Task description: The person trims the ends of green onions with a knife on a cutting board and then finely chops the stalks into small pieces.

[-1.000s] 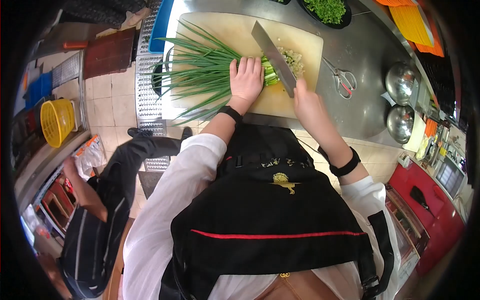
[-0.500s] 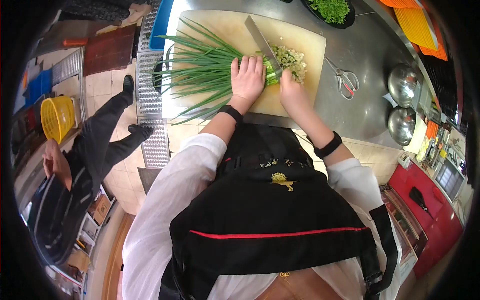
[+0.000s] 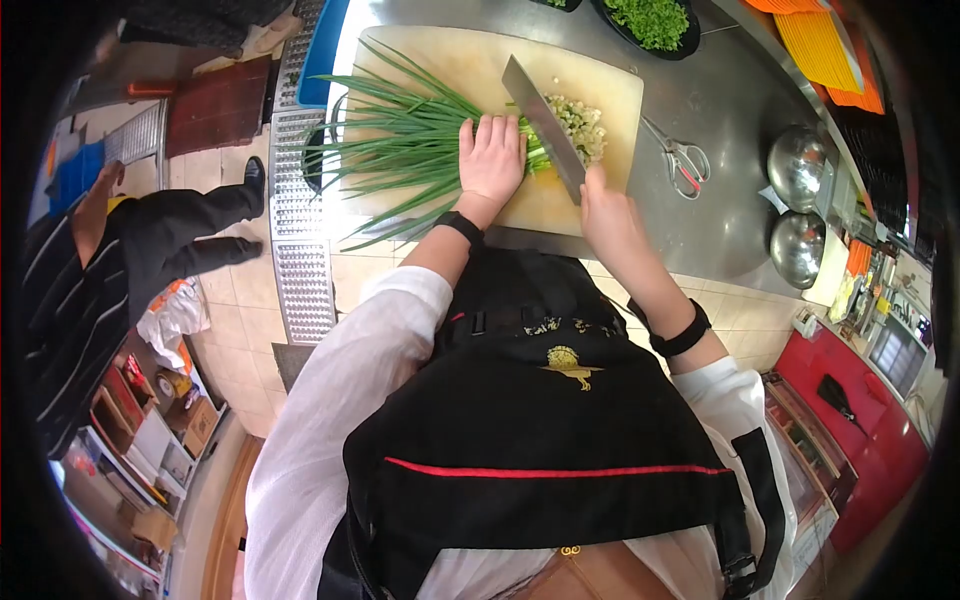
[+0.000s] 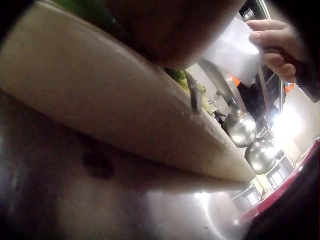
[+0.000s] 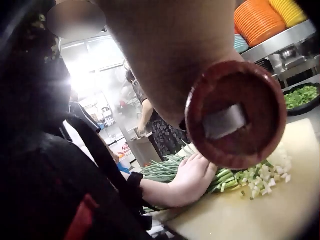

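My left hand (image 3: 491, 158) lies over a bunch of spring onions (image 3: 405, 125) and holds it down on a pale cutting board (image 3: 600, 205). The long green leaves fan out past the board's left edge. My right hand (image 3: 612, 215) grips a cleaver (image 3: 545, 125) by its handle. In the head view the blade slants across the cut end of the bunch, just right of my left fingers. Chopped white and pale green pieces (image 3: 580, 122) are heaped beyond the blade. The round reddish butt of the handle (image 5: 240, 155) fills much of the right wrist view.
Red-handled scissors (image 3: 683, 165) lie right of the board on the steel counter (image 3: 730, 200). Farther right are two shiny metal bowls (image 3: 797, 168). A black bowl of chopped greens (image 3: 650, 22) stands at the back. At the left, a person in dark clothes (image 3: 130, 250) stands on the floor.
The cleaver swung left, over the bunch, then came back to the right. My left hand stays almost in place. The person at the left has shifted position.
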Action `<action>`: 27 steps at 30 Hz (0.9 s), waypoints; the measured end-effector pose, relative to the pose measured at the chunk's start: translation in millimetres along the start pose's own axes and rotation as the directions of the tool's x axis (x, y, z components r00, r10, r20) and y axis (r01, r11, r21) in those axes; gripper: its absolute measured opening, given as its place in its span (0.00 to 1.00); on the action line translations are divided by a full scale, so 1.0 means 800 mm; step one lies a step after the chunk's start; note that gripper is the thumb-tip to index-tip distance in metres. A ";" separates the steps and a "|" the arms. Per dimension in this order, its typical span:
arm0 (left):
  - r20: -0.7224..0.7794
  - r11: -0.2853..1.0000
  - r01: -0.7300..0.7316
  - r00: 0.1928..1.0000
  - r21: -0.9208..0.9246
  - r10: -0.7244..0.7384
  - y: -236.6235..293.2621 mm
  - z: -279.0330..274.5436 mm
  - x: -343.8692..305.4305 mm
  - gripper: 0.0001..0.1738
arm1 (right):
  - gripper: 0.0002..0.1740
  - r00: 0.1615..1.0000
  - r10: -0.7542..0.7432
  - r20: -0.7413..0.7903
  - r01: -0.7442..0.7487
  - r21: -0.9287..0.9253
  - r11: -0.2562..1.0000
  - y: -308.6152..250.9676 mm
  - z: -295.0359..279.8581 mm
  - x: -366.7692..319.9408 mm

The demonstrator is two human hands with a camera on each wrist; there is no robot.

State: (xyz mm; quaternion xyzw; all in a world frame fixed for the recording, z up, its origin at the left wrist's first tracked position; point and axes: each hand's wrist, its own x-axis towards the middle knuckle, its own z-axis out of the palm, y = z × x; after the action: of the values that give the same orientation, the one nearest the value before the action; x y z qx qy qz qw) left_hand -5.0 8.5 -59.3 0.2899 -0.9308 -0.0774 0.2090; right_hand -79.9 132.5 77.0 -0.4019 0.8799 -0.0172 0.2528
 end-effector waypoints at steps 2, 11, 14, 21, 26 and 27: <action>0.007 1.000 -0.002 1.000 0.001 0.002 0.000 0.000 0.000 0.17 | 0.10 0.999 0.023 0.033 -0.023 -0.013 1.000 0.000 0.000 -0.004; 0.037 1.000 0.011 0.999 0.011 -0.011 0.002 0.000 0.001 0.18 | 0.13 0.994 -0.091 -0.057 0.095 0.056 0.994 0.000 0.048 0.039; 0.042 1.000 0.017 0.999 0.000 -0.017 0.003 -0.003 -0.001 0.19 | 0.13 0.983 -0.088 -0.164 0.103 0.084 0.991 -0.003 0.072 0.056; 0.225 0.956 0.106 0.973 -0.275 -0.043 -0.009 -0.036 0.019 0.39 | 0.08 0.958 -0.052 -0.283 0.097 0.149 0.984 0.008 0.081 0.060; 0.398 0.964 -0.002 0.910 -0.265 0.112 -0.019 -0.059 0.019 0.60 | 0.09 0.963 -0.040 -0.267 0.080 0.142 0.987 0.012 0.079 0.066; 0.422 0.983 -0.081 0.895 -0.162 0.143 -0.017 -0.061 0.016 0.60 | 0.09 0.976 -0.028 -0.217 0.054 0.115 0.992 0.012 0.078 0.068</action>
State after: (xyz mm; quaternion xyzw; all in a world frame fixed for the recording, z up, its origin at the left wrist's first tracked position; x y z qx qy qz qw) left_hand 13.2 -11.0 -14.6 0.1960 -0.9612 -0.1928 0.0216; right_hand -87.7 110.7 -2.6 -0.3997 0.8910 -0.1186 0.1797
